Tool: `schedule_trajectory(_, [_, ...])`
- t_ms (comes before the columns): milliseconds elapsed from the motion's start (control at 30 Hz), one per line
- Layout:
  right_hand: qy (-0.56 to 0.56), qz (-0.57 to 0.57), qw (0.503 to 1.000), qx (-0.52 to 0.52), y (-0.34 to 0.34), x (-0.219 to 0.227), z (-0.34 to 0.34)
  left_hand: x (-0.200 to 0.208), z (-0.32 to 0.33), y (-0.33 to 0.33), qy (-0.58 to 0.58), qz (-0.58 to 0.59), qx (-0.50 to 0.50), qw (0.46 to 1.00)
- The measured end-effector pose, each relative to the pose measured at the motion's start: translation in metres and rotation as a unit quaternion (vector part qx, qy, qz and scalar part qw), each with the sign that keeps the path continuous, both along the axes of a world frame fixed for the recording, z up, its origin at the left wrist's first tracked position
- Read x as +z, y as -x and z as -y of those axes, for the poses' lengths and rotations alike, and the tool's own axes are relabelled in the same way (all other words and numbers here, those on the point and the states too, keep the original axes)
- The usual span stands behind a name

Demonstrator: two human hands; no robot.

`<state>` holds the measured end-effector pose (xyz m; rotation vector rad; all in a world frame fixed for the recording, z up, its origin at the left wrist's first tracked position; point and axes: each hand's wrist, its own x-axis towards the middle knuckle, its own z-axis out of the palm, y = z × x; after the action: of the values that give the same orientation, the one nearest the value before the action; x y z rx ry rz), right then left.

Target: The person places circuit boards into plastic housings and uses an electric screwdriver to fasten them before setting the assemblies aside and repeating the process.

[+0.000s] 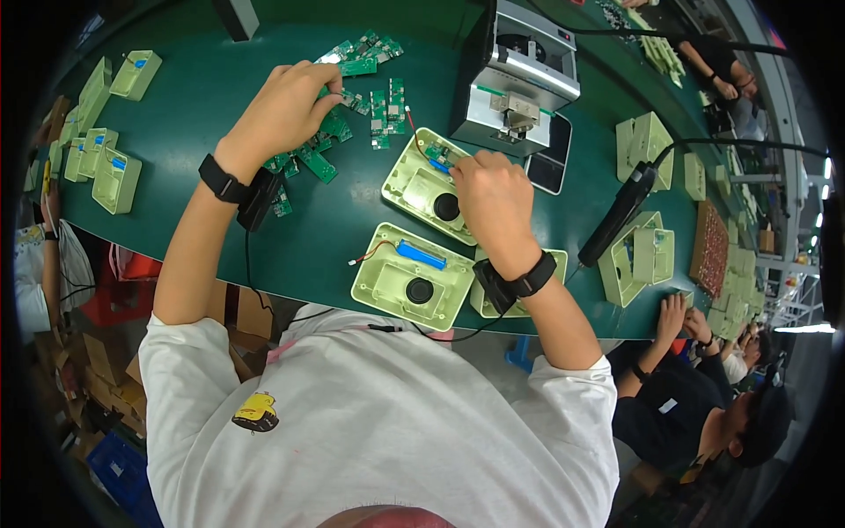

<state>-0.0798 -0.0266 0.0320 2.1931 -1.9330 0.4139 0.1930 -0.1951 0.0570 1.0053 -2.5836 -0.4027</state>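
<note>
Head view. Several pale green shells lie on the dark green workbench point(189, 114). The upper shell point(398, 187), open side up, holds a small green circuit board point(437, 154), a blue component point(439, 166) and a black round part point(446, 207); a red lead point(410, 121) with a white plug extends beyond its rim. The right hand point(495, 198) is bent over this shell, its fingertips at the board; whether they grip it or merely touch it cannot be told.

The lower shell point(365, 290), just beside the upper one, contains a blue cylinder point(421, 254) and a second black round part point(419, 290), with a wire and plug crossing its left rim. A third shell point(493, 304) is partly covered by the right wrist.

The left hand point(283, 110) reaches over a loose pile of green boards point(319, 160), thumb and forefinger near one another; whether a board is pinched between them cannot be told.

At far left, one small box point(135, 77) and another, nearer box point(116, 187) each hold a blue piece. At right, a large open box point(613, 280) has a smaller box point(654, 255) overlapping it, near a black handheld tool point(619, 216).
</note>
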Motion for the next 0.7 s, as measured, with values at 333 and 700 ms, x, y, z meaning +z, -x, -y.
schedule_trajectory(333, [-0.034, 0.005, 0.999, -0.019, 0.004, 0.004, 0.007, 0.026, -0.021, 0.017, -0.226, -0.213, 0.026, 0.950])
schedule_trajectory(700, [0.090, 0.164, 0.961, 0.205, 0.018, 0.073, -0.041, 0.032, -0.073, 0.068, -0.530, -0.299, -0.033, 0.793])
